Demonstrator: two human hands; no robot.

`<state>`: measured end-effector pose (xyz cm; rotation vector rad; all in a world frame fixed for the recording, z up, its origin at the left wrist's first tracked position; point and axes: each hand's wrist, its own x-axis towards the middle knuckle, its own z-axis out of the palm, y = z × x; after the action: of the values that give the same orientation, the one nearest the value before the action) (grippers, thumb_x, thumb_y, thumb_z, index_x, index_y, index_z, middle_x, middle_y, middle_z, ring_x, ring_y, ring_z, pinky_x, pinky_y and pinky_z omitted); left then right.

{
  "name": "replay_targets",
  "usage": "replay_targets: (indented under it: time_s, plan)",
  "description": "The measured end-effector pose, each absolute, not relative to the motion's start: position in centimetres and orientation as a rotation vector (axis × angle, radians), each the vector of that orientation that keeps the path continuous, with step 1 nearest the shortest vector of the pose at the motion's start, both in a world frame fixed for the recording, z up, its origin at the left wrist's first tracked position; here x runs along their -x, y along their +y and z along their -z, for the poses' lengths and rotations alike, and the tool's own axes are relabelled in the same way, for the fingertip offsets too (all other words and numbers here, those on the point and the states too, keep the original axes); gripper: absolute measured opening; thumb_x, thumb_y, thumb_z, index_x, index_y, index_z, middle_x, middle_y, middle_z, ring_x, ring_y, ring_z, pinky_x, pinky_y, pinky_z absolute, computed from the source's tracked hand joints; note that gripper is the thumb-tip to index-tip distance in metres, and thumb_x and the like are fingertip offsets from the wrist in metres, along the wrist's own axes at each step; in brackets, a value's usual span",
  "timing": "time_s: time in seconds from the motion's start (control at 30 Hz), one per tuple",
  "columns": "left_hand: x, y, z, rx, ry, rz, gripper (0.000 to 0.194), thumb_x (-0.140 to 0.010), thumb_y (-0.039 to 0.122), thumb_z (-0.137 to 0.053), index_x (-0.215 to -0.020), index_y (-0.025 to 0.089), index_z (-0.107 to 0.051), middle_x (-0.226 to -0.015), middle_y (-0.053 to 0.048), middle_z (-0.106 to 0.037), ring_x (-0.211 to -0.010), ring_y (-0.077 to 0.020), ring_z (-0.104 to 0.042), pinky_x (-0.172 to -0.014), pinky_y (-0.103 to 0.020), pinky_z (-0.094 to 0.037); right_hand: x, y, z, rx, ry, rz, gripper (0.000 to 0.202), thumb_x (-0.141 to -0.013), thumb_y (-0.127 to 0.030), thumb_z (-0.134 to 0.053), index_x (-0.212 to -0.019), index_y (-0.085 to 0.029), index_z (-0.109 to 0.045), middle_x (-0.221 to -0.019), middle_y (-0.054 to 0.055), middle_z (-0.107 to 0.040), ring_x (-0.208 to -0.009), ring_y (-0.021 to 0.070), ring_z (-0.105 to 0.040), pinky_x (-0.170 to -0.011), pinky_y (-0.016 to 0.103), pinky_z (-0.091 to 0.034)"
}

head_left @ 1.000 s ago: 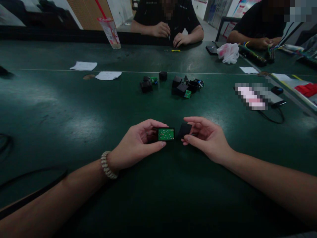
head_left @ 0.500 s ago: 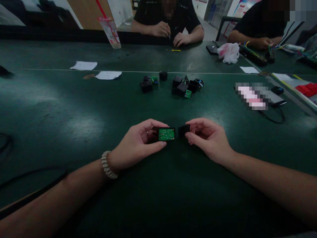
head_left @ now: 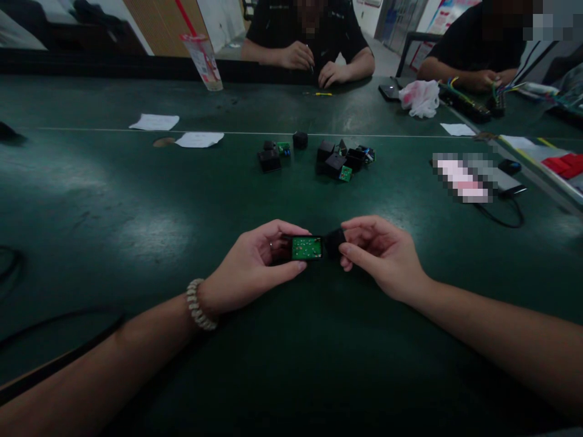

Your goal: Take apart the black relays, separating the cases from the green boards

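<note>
Mid-frame, the left hand (head_left: 257, 258) pinches a case (head_left: 321, 247), its green board (head_left: 306, 247) showing, long axis left-to-right; the right hand (head_left: 385, 255) pinches a black part (head_left: 335, 243) by its right end (touching or not, I can't tell).

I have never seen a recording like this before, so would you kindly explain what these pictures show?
Gladly. No machine is involved: these are a person's bare hands, and every picture comes from one camera worn on that person's head, looking forward and down. The left hand holds a black case with a green circuit board showing in it. The right hand holds a small black part close beside it; I cannot tell whether they touch. Farther out on the green table lie more black pieces, white papers and a plastic bag. Two other people are across the table.
</note>
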<state>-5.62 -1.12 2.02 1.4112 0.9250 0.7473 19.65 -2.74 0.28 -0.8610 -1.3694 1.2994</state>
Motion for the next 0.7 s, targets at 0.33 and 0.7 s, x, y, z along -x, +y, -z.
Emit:
replay_targets:
  time_s: [0.33, 0.7]
  plan:
    - [5.61, -1.21, -2.1, -1.406, 0.911, -0.736, 0.043, -0.085, 0.018, -0.086, -0.124, 0.018, -0.071, -0.124, -0.009, -0.08, -0.113, -0.0231, -0.077, -0.101, -0.039, -0.063, -19.75, -2.72, -0.04, 0.793, -1.417, -1.325, 0.024, -0.096, -0.015, -0.075, -0.118, -0.024, -0.077, -0.094, 0.0, -0.074, -0.073, 0.0113, -0.078, -0.068, 0.026, -0.068]
    - [5.65, -1.06, -1.84, -1.456, 0.894, -0.725, 0.044, -0.085, 0.019, -0.086, -0.126, 0.019, -0.07, -0.126, -0.009, -0.079, -0.113, -0.0242, -0.078, -0.101, -0.041, -0.065, -18.92, -2.36, -0.5, 0.885, -1.638, -1.143, 0.03, -0.098, -0.014, -0.068, -0.122, -0.026, -0.08, -0.093, 0.001, -0.067, -0.071, 0.0103, -0.068, -0.062, 0.024, -0.061]
